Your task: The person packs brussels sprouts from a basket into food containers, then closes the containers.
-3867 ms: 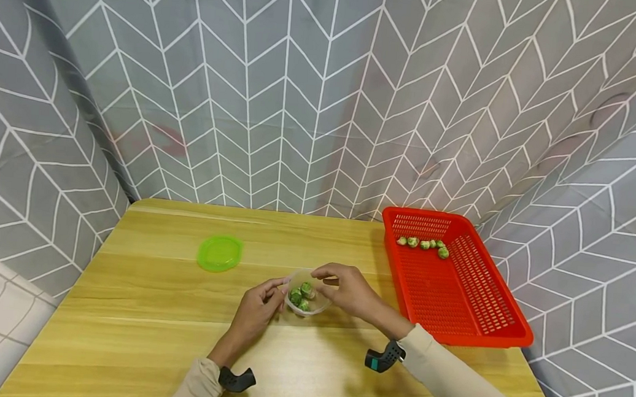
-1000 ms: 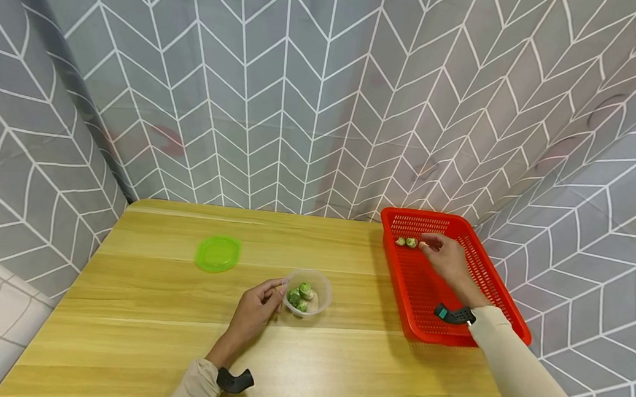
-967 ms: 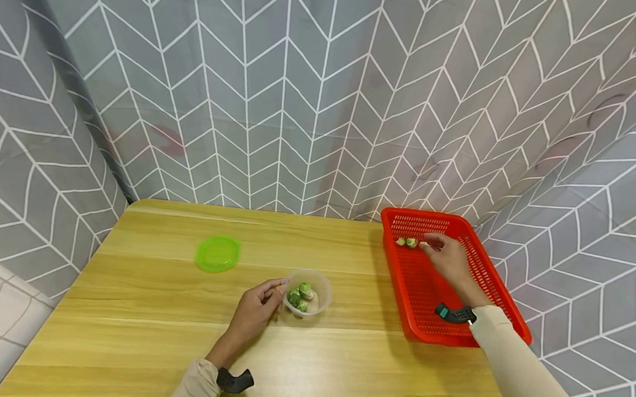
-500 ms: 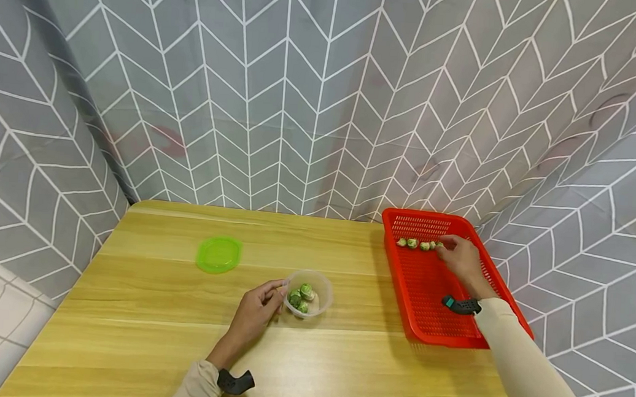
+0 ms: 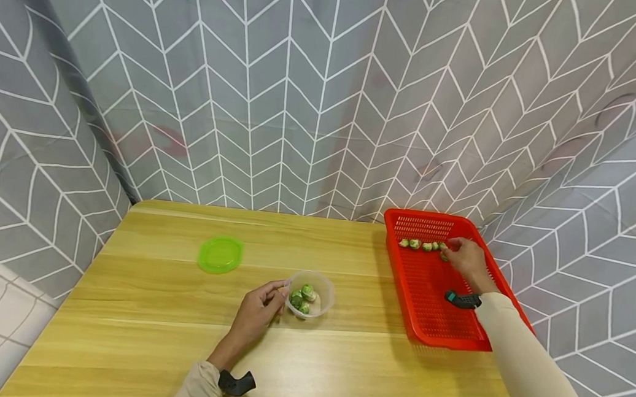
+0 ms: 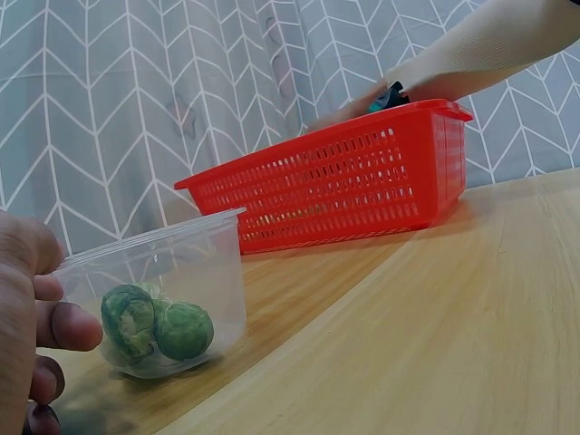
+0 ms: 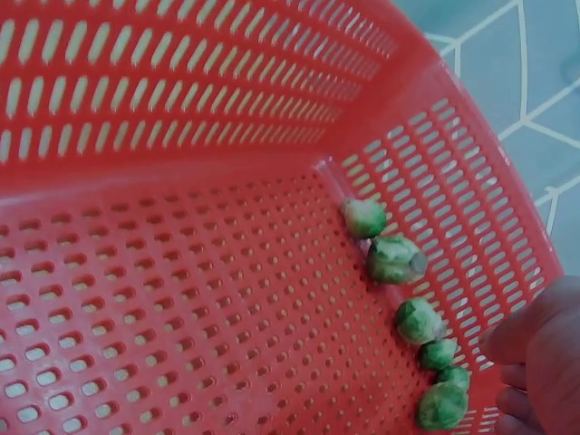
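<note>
My left hand is at the left side of a clear plastic container, holding its rim with thumb and index finger. A few Brussels sprouts lie on the container's bottom, green with pale stem ends. To the right, my right hand reaches down into a red plastic basket. Its fingertips are close to the right end of a row of Brussels sprouts lying along the basket's far wall. In the right wrist view, thumb and fingers are beside the nearest sprouts, with nothing held between them.
A green lid lies flat on the wooden table, behind and left of the container. The basket's raised walls stand around my right hand. A patterned grey curtain hangs behind the table and along its sides.
My right hand has gone from over the container into the basket, then shifted rightward along the sprouts, uncovering more of the row. My left hand and the container have stayed in place.
</note>
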`<state>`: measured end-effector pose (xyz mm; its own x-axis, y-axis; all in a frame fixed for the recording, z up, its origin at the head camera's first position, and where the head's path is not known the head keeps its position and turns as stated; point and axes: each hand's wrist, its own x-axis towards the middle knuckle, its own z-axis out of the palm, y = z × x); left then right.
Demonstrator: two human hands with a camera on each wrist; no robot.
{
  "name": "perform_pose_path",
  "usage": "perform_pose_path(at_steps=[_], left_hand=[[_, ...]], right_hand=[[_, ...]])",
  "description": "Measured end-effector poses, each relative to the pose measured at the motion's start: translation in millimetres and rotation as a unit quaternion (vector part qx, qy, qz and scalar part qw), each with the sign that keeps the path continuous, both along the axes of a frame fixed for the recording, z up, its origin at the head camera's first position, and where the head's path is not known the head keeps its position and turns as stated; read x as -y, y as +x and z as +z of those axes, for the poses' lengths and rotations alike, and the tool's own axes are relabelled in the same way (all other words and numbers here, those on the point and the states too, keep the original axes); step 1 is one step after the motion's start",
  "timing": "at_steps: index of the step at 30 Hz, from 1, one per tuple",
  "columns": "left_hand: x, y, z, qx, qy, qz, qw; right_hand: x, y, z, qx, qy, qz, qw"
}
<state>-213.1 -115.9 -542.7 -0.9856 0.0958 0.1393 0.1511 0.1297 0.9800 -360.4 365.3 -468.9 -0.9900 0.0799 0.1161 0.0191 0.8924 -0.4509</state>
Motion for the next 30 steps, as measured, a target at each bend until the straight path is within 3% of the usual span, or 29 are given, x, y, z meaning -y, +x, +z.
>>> perform_pose_path(at_steps=[8, 20, 30], left_hand=[[0.2, 0.8, 1.7, 0.001, -0.002, -0.006, 1.0000], [-0.1, 1.7, 3.0, 0.005, -0.001, -0.002, 1.0000], [0.7, 2.0, 5.4, 0.006, 0.000, -0.001, 1.0000]], right_hand=[[-10, -4.3, -10.6, 0.027, 0.020, -0.006, 0.9994], [-6, -4.4, -16.9, 0.032, 0.027, -0.002, 0.9991], [-4, -4.0, -20.0, 0.012, 0.028, -0.003, 0.9995]])
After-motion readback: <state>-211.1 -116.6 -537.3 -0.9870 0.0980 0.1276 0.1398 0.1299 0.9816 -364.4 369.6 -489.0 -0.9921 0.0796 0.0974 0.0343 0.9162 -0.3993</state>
